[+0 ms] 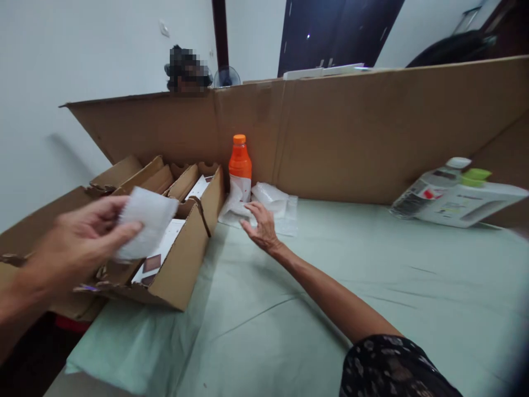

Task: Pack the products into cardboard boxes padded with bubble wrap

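Observation:
My left hand (pixel 88 229) pinches a small folded sheet of white bubble wrap (pixel 147 220) between thumb and fingers. It holds the sheet above the divided cardboard box (pixel 185 264), where white printed cards (pixel 167 242) stand in the compartments. Stretched across the green cloth, my right hand (pixel 261 227) is open with its fingers apart and a little curled. Its fingertips are at the crumpled bubble wrap (pixel 270 194); whether they touch it I cannot tell. Just behind stands an upright orange bottle (pixel 240 162), its lower part partly covered by the wrap.
A tall cardboard panel (pixel 343 132) runs along the back of the green cloth (pixel 351 242). Against it at the right lean a clear plastic bottle (pixel 433 187) and a white jug with a green cap (pixel 467 201). A person's head (pixel 188 69) shows beyond the panel.

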`<state>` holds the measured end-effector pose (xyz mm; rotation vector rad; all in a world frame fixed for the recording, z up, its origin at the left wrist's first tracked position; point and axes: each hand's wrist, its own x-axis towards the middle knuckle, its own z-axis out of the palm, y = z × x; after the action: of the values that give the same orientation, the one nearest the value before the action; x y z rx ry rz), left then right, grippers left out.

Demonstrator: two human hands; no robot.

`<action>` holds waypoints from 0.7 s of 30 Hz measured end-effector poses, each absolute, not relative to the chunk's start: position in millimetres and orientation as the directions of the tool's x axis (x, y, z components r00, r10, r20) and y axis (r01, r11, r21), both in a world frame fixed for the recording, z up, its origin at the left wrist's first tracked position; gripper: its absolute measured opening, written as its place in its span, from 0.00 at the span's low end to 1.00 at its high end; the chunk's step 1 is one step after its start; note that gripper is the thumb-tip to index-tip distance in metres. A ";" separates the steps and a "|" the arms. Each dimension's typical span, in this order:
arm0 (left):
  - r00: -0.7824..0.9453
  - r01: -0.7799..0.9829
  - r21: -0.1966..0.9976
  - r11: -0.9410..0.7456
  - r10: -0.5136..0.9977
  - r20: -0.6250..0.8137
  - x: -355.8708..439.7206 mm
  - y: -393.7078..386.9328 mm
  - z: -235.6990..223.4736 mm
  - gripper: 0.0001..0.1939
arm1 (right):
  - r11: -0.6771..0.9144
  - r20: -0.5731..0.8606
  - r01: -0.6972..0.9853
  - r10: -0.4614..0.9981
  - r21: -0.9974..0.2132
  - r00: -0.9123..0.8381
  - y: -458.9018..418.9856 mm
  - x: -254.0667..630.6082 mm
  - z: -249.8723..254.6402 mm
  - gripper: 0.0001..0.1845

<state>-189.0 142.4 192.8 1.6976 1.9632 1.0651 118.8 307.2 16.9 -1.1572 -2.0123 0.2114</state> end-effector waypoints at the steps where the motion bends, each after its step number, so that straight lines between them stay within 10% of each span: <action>1: -0.166 0.626 0.779 -0.037 0.970 0.179 -162.5 144.9 186.7 0.33 | 0.654 0.580 0.468 0.752 -0.595 -0.315 289.3 109.7 28.8 0.26; 4: 0.031 0.493 0.859 -0.139 0.989 0.143 -109.0 161.5 163.7 0.29 | 0.643 0.602 -0.058 0.677 -0.764 -0.424 243.4 83.4 56.7 0.35; 7: 0.168 0.448 0.880 -0.157 0.982 0.089 -97.8 177.6 150.6 0.27 | 0.539 0.560 -0.176 0.723 -0.824 -0.404 240.4 76.0 60.0 0.31; 15: -0.385 0.795 0.590 0.138 0.867 0.315 -189.8 209.3 220.4 0.25 | 0.336 0.413 0.557 0.911 -0.759 0.013 365.1 132.2 -5.4 0.33; 21: -0.468 0.821 0.443 0.360 0.868 0.163 -274.7 296.3 229.7 0.27 | 0.343 0.491 0.869 0.860 -0.356 -0.139 374.1 133.3 -48.8 0.27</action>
<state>-274.7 296.3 229.7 1.5630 2.5067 0.7259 133.3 374.1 -48.8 -1.5065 -1.9832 -0.0190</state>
